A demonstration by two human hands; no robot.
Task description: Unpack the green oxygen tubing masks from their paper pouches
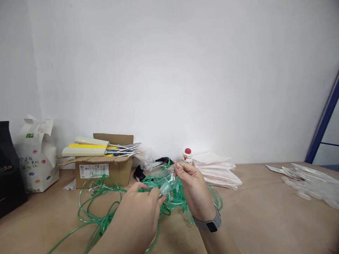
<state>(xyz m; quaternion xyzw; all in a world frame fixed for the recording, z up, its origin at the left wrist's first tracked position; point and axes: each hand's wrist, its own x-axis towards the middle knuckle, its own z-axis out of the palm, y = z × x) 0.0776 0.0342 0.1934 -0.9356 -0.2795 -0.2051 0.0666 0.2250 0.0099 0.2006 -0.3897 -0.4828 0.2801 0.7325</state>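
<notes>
In the middle of the head view, a clear plastic oxygen mask (pixel 173 180) is held up between my hands. My right hand (pixel 192 181) pinches its upper edge between thumb and fingers, and the wrist wears a watch with a grey mesh band. My left hand (pixel 141 204) is closed at the mask's translucent connector (pixel 164 189); its fingertips are partly hidden. Green tubing (pixel 99 220) lies in loose, tangled coils under and around both hands. Another clear plastic piece (pixel 188 218) rests below my right hand.
Behind my left hand stands a cardboard box (pixel 106 173) with long-handled metal tools. A white paper bag (pixel 39 158) and a black bag (pixel 9 169) are at left. Paper packets (pixel 219 173), a red-topped bottle (pixel 187 155) and translucent plastic pieces (pixel 312 183) lie toward the back and right.
</notes>
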